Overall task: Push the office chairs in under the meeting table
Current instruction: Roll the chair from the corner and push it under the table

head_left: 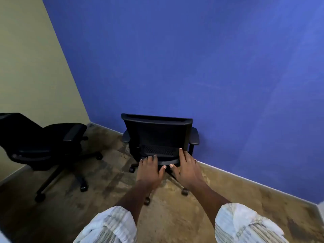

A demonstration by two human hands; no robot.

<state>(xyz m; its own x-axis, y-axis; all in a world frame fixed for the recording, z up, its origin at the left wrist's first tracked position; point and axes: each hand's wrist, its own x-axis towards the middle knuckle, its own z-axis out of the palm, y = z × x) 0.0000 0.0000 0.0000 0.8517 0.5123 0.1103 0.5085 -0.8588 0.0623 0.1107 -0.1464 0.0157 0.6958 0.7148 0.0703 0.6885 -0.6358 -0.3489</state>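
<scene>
A black office chair [157, 135] with a mesh back and two armrests stands on castors against the blue wall, seat towards me. My left hand [149, 170] and my right hand [186, 168] reach out side by side in front of its seat edge, palms down, fingers spread, holding nothing. Whether they touch the seat is unclear. A second black office chair [47, 142] stands at the left, near the corner. No meeting table is in view.
The blue wall [210, 67] runs across the back and right, meeting a beige wall [26, 67] in the corner. A pale baseboard [254, 183] lines the floor. Brown mottled carpet [108, 181] covers the floor between and before the chairs.
</scene>
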